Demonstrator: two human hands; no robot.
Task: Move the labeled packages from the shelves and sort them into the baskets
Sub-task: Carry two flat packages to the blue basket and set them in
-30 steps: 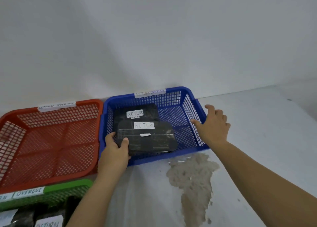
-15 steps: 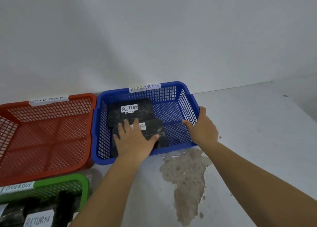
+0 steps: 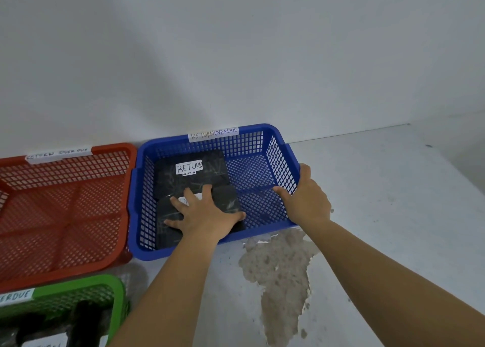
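Currently: left hand [image 3: 203, 215] spread flat, pressing near package [image 3: 231, 205]; right hand [image 3: 305, 198] gripping blue basket [image 3: 287, 147] right rim.

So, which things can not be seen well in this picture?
- Head view: the label of the near black plastic package in the blue mesh basket is mostly covered by the left hand.
- The green mesh basket is cut off by the bottom-left edge; its packages' labels are unreadable.
- The date under RETURN on the far black package is too small.

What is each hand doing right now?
Left hand: open, pressing flat on the front package.
Right hand: gripping the blue basket rim.
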